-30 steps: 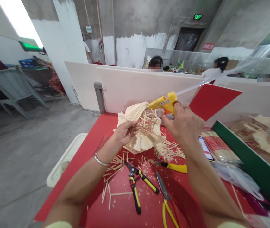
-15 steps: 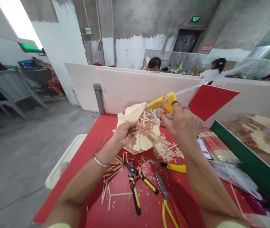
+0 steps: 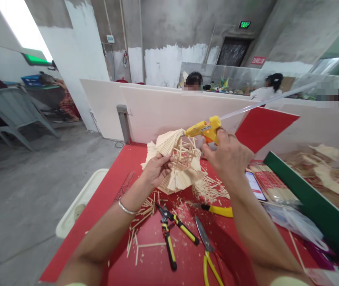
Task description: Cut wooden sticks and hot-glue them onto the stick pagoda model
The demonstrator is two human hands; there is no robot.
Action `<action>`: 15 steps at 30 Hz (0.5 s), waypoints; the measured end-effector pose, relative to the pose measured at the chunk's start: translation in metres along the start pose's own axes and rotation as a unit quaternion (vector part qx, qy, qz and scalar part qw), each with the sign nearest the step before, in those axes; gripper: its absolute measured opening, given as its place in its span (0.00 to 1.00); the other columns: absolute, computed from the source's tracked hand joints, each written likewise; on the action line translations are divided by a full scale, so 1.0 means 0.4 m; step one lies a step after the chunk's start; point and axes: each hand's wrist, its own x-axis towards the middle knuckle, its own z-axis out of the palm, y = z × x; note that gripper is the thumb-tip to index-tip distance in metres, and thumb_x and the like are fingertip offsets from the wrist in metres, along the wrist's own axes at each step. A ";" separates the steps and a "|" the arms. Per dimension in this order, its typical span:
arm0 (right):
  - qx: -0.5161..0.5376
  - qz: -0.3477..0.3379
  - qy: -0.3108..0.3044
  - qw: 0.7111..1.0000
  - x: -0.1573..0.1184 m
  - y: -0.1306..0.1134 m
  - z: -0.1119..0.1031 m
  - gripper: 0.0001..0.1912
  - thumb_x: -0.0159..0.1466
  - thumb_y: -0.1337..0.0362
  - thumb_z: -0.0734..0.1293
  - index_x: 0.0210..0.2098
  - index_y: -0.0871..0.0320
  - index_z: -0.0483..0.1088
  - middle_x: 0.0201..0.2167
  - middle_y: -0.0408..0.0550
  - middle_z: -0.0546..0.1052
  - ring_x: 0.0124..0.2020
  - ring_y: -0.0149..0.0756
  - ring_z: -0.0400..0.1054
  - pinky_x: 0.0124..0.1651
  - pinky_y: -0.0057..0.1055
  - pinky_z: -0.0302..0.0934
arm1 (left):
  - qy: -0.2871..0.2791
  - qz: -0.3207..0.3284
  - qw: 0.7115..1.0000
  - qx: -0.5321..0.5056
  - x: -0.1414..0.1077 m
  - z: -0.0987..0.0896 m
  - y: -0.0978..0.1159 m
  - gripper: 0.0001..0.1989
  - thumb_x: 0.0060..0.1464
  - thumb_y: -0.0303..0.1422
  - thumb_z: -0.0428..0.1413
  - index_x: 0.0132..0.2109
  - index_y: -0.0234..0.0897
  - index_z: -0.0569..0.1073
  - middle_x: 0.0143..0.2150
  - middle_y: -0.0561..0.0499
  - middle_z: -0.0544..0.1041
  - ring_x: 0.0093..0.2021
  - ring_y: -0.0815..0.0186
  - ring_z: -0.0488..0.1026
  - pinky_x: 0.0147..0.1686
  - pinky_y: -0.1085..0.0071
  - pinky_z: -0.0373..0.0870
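Note:
A pale structure of thin wooden sticks [image 3: 181, 180] stands on the red table, its upper right side an open lattice. My left hand [image 3: 159, 169] is at its left front, thumb and fingers pinched together; what they hold, if anything, is too small to tell. My right hand [image 3: 229, 151] grips a yellow glue gun [image 3: 202, 129], whose nozzle points left at the structure's top edge. A long clear glue stick [image 3: 246, 109] runs from the back of the gun. Loose cut sticks [image 3: 211, 187] lie right of the structure, more [image 3: 145, 210] near my left wrist.
Black-yellow pliers [image 3: 169, 228], yellow-handled scissors [image 3: 206, 242] and a yellow-handled tool [image 3: 219, 210] lie in front. At right are a phone [image 3: 255, 186], packed sticks [image 3: 273, 182], a plastic bag [image 3: 294, 222] and a green board [image 3: 312, 202]. White panels [image 3: 157, 107] border the back; people sit beyond.
The fingers of my left hand have drawn together and curled a little at the structure. My right hand and the glue gun have hardly moved.

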 end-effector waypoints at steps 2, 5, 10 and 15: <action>0.003 -0.004 -0.002 1.000 0.001 0.001 0.001 0.24 0.67 0.48 0.57 0.54 0.56 0.66 0.39 0.53 0.77 0.30 0.35 0.64 0.29 0.34 0.38 | 0.000 0.001 1.000 0.006 -0.002 0.001 0.000 0.06 0.53 0.24 0.62 0.34 0.30 0.71 0.29 0.53 0.74 0.21 0.78 0.69 0.17 0.84 0.66; -0.001 -0.010 0.000 1.000 0.001 0.003 0.000 0.24 0.67 0.49 0.58 0.54 0.57 0.66 0.39 0.52 0.77 0.30 0.36 0.65 0.29 0.34 0.37 | 0.003 0.005 1.000 0.014 -0.003 0.000 -0.001 0.05 0.54 0.24 0.61 0.34 0.30 0.70 0.28 0.53 0.74 0.21 0.78 0.69 0.16 0.84 0.65; -0.002 -0.016 -0.004 1.000 0.001 0.007 0.002 0.23 0.66 0.50 0.58 0.55 0.57 0.65 0.39 0.52 0.77 0.31 0.36 0.65 0.29 0.34 0.38 | 0.006 0.010 1.000 0.021 -0.001 -0.005 -0.005 0.08 0.52 0.25 0.63 0.33 0.31 0.70 0.28 0.53 0.74 0.21 0.78 0.68 0.17 0.83 0.64; -0.002 -0.022 -0.004 1.000 0.000 0.009 0.005 0.23 0.66 0.51 0.59 0.55 0.57 0.66 0.38 0.52 0.77 0.31 0.37 0.65 0.29 0.35 0.39 | 0.011 0.011 1.000 0.022 0.005 -0.012 -0.010 0.10 0.50 0.27 0.65 0.32 0.32 0.69 0.28 0.53 0.75 0.20 0.78 0.68 0.16 0.83 0.64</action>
